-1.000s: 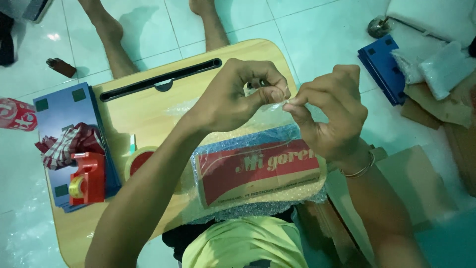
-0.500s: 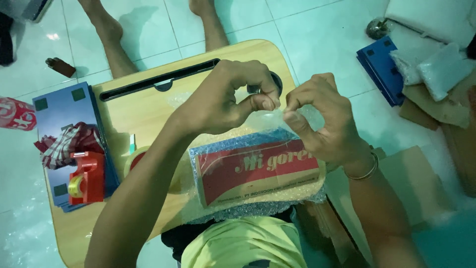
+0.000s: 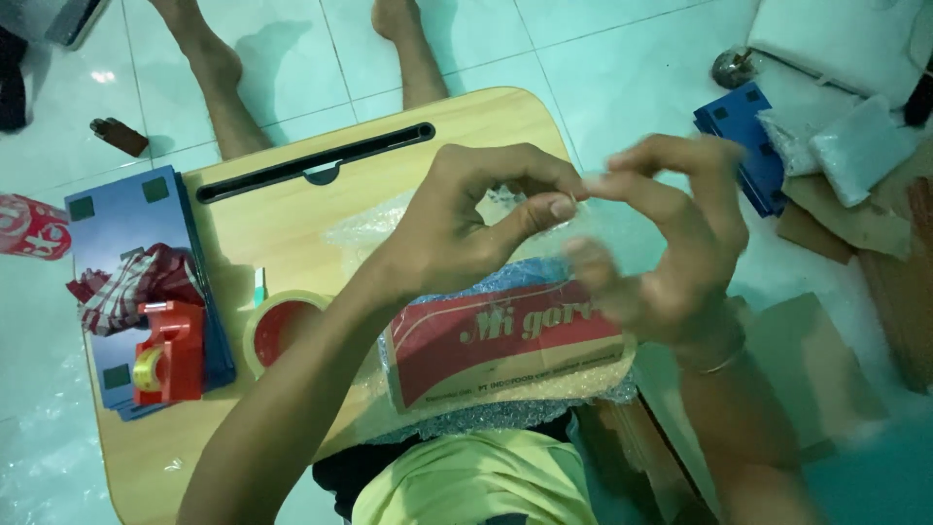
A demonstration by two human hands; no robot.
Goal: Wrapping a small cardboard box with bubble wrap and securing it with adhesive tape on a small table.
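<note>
I see my left hand [image 3: 457, 228] pinching a clear plastic film [image 3: 559, 228] between thumb and fingers; my right hand [image 3: 661, 253], blurred, has its fingers half curled at the film's other edge. Below lie a red box [image 3: 505, 345] in bubble wrap, a tape roll [image 3: 282, 331] and the tabletop [image 3: 292, 209].

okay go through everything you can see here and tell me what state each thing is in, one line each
left hand: raised over the table, grip pinched shut on the clear film
right hand: blurred, fingers curled at the film
clear film: held up between both hands
red box: lying flat on bubble wrap, closed
tape roll: lying flat on the lap table
red tape dispenser: loaded, standing on the blue sheets
checked cloth: crumpled
</note>
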